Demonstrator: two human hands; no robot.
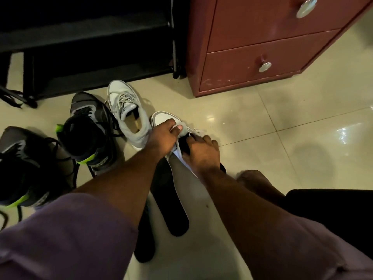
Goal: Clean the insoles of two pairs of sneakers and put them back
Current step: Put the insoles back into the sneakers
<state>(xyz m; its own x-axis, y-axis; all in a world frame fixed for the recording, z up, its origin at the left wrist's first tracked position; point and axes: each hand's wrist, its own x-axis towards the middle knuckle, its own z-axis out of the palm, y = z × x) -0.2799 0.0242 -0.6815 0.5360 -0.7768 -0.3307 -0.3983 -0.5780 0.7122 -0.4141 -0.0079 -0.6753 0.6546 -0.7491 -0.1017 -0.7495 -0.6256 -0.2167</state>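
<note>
- Fingers of the left hand [164,134] are curled around the grey tongue of a white-and-grey low sneaker [161,118], with the thumb pressed on top of the tongue.
- Fingers of the right hand [201,150] are pushed down into the opening of the same sneaker, against a black insole [184,147]; whether that insole is actually pinched cannot be told.
- This sneaker is stood on the pale glossy floor tiles [282,138], toe pointed away from the person.
- Its matching white-and-grey sneaker [127,110] is placed just to the left, touching it, with a tan lining seen inside.
- Two dark grey high-top sneakers with lime green trim [88,130] [22,168] are set further left, laces loose.
- Two flat black insoles [173,209] [144,239] are laid on the floor between the forearms, partly hidden by them.
- A reddish-brown drawer cabinet with round metal knobs [262,47] is seen behind, beside a black shoe rack [90,47].
</note>
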